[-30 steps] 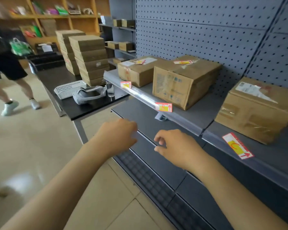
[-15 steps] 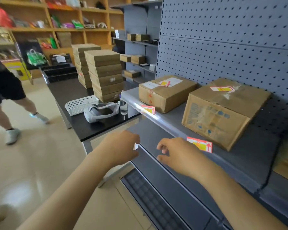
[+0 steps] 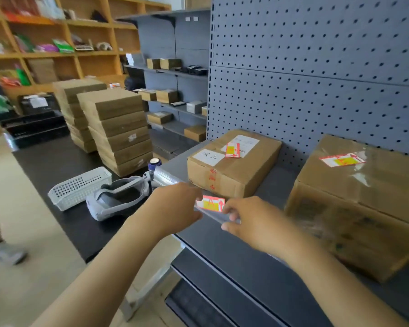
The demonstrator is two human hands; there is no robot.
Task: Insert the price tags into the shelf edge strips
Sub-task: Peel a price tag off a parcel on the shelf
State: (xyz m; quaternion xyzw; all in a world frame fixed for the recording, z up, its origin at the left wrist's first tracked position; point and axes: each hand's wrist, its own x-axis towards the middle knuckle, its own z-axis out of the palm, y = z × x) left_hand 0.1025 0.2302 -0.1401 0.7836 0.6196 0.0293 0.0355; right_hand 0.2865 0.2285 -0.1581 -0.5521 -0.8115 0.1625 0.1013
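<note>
A white label (image 3: pixel 207 156) on the brown box (image 3: pixel 232 166) in the middle of the frame shows hand-drawn marks; they cannot be read. Other print is too blurry.

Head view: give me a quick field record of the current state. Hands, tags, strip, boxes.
left hand: at the left end of the strip tag, fingers curled; contact hidden
right hand: fingers pinch the strip just right of the tag
strip tag: red and yellow, on the strip, between the hands
strip: clear, along the shelf's front edge
left box: on the shelf, a loose tag on top
right box: on the shelf, a loose tag on top
seating: cannot tell if the strip tag is fully in
</note>
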